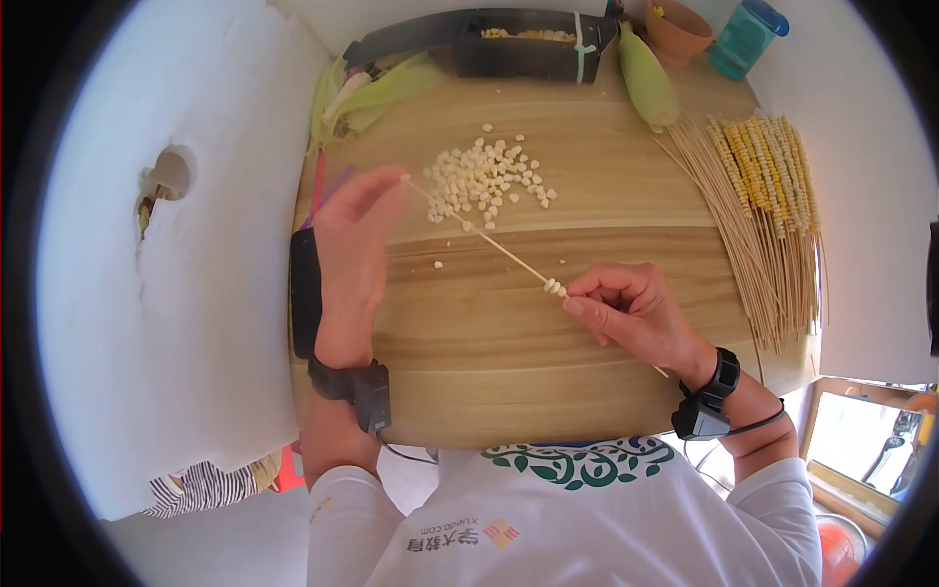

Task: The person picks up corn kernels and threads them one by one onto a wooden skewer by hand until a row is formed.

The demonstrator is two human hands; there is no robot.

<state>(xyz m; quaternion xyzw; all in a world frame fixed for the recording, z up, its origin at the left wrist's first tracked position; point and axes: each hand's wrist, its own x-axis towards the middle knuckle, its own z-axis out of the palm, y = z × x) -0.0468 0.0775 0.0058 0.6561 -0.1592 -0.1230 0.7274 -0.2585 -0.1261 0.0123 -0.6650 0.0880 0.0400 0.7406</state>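
Observation:
A thin wooden skewer [514,258] slants across the middle of the table. My right hand [636,308] pinches it near a few pale corn kernels [555,287] threaded on it, and its lower end shows past that hand. At the skewer's far tip, my left hand [357,235] has thumb and fingertips pressed together on a pale corn kernel [406,179]. Just beyond the skewer lies a loose pile of corn kernels [479,176], with a few strays around it.
Filled corn skewers [768,166] and bare skewers [724,225] lie at the right. A husked cob [648,83], a clay pot [677,34], a teal jug [743,44] and a black box [523,59] stand at the back. Corn husks [391,93] lie back left.

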